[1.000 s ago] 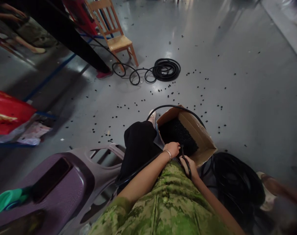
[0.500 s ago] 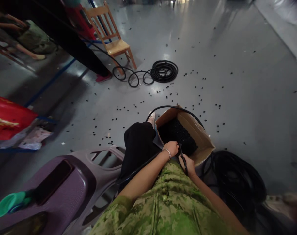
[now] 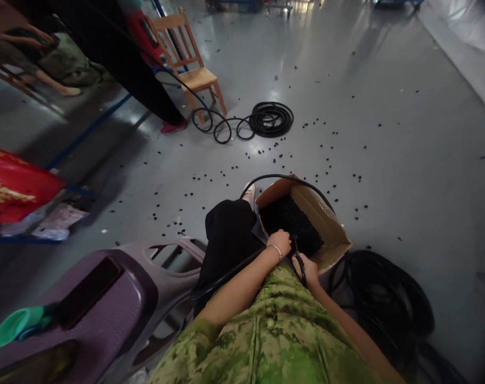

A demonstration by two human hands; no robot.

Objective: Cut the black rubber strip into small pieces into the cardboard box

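My left hand (image 3: 280, 242), with a bracelet at the wrist, is closed at the near edge of an open cardboard box (image 3: 326, 224). A black hose (image 3: 226, 278) runs under the left forearm into this hand; its end is mostly hidden by the fingers. In my right hand (image 3: 308, 270) is a pair of scissors (image 3: 299, 256) with dark handles, its blades pointing up beside the left fingertips. Below both hands, the box holds a heap of small black pieces (image 3: 288, 216).
Coiled black hose lies right of the box (image 3: 390, 293) and ahead on the floor (image 3: 271, 119). Small black pieces are scattered about. A purple plastic stool (image 3: 118, 314) at left bears a phone (image 3: 88, 293) and a green cup (image 3: 16, 326). A wooden chair (image 3: 198, 78) and other people are beyond.
The view has shifted slightly, so the floor and chair sit a little lower and further right. The scissor blades have moved slightly beside the left fingers; both hands stay over the box edge.
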